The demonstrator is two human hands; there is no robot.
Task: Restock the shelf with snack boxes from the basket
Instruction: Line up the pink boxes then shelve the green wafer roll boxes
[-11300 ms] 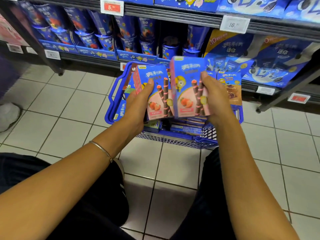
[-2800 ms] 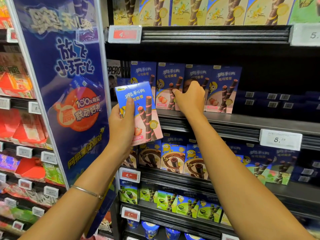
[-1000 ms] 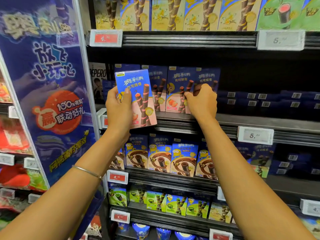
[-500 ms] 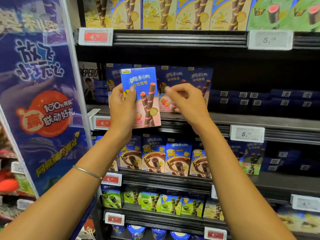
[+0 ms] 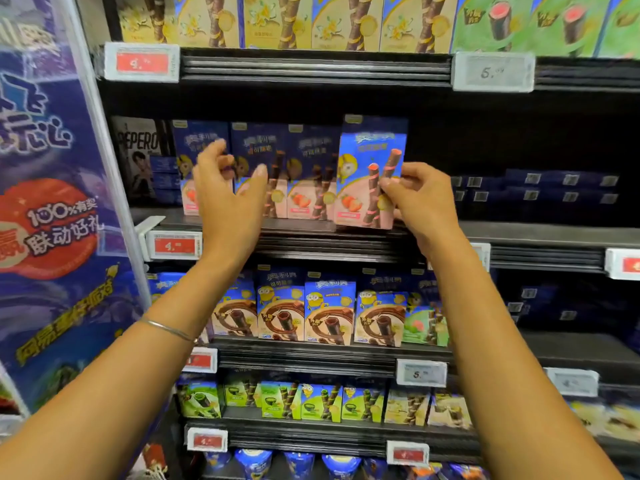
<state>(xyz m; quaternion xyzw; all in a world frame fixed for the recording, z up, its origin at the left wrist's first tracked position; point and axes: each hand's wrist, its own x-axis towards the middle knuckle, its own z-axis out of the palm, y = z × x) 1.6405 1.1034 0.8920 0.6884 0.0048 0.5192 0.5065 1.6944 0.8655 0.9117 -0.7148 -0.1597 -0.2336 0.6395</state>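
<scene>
A blue and pink strawberry snack box [image 5: 367,174] stands upright at the front edge of the dark middle shelf [image 5: 540,233], at the right end of a row of three like boxes [image 5: 304,174]. My right hand [image 5: 419,199] pinches its right edge with fingers and thumb. My left hand [image 5: 228,195] hovers in front of the row with fingers loosely spread and holds nothing. The basket is out of view.
To the right of the held box the shelf holds flat dark blue packs [image 5: 540,188] far back. Chocolate boxes [image 5: 329,313] fill the shelf below, yellow boxes [image 5: 277,19] the one above. A blue promotional panel [image 5: 52,216] stands at the left.
The box passed from my left hand to my right and moved right, to the end of the row. My left hand let go and now hangs free.
</scene>
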